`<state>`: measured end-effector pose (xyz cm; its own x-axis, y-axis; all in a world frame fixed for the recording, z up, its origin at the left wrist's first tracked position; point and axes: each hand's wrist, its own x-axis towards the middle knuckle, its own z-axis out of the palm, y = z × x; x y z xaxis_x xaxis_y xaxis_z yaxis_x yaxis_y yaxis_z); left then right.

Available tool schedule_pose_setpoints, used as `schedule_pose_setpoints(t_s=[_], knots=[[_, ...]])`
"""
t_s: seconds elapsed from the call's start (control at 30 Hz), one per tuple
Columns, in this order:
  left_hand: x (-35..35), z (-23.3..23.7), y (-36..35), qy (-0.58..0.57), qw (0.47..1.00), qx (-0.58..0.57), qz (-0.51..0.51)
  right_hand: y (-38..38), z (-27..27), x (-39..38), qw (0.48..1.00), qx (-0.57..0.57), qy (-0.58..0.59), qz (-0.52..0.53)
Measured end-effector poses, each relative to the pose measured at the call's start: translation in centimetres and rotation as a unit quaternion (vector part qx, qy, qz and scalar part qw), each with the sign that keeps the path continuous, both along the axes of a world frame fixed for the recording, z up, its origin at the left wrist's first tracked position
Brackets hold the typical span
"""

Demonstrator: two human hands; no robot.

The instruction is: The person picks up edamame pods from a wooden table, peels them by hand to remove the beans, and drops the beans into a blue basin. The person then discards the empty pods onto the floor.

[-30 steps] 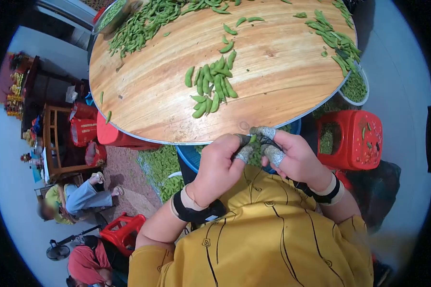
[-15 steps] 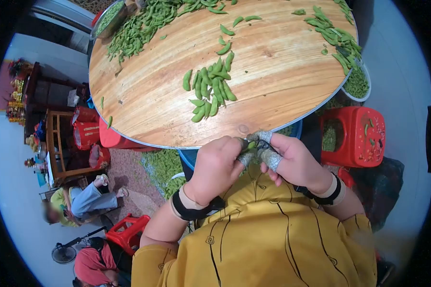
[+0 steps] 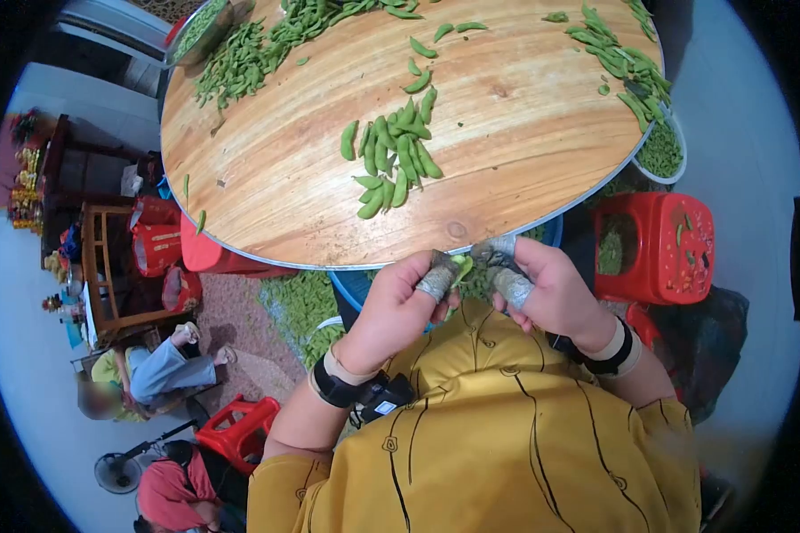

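Pod (image 3: 463, 268): between the hands, just off the table's near edge.
Left hand (image 3: 404, 299): taped thumb and finger pinched closed on the pod.
Right hand (image 3: 545, 289): taped fingers bent nearly together beside it; grip unclear.
Table (image 3: 311, 195): loose pod cluster (image 3: 398, 153) near the middle.
Red stool (image 3: 684, 249): right, pods on top.

Pod (image 3: 462, 268): partly behind left hand (image 3: 402, 298); maybe split, can't confirm
Right hand (image 3: 547, 289): grip contents unclear
Blue basin (image 3: 345, 286): mostly under table (image 3: 284, 178)
Table: top cut off
Bowl (image 3: 215, 41): clipped
Seated person (image 3: 162, 369): head blurred
Red-top person (image 3: 171, 494): bottom cut off
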<state>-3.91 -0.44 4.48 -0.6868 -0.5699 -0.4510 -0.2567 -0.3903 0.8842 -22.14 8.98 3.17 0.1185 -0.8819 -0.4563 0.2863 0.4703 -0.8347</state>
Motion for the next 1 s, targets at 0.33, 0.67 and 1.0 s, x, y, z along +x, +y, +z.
schedule_pose_setpoints(t_s=[0.33,0.67,1.0], knots=[[1.1,-0.4,1.4,-0.085,0.930,-0.325,-0.148,-0.4,-0.5,0.9,0.827,-0.307,0.471,0.002],[1.3,-0.8,2.0,-0.091,0.973,-0.207,-0.047,0.4,-0.2,2.0,0.801,-0.343,0.490,0.007],[1.4,-1.1,1.6,-0.081,0.954,-0.278,-0.078,-0.2,-1.2,2.4,0.795,-0.296,0.527,0.041]])
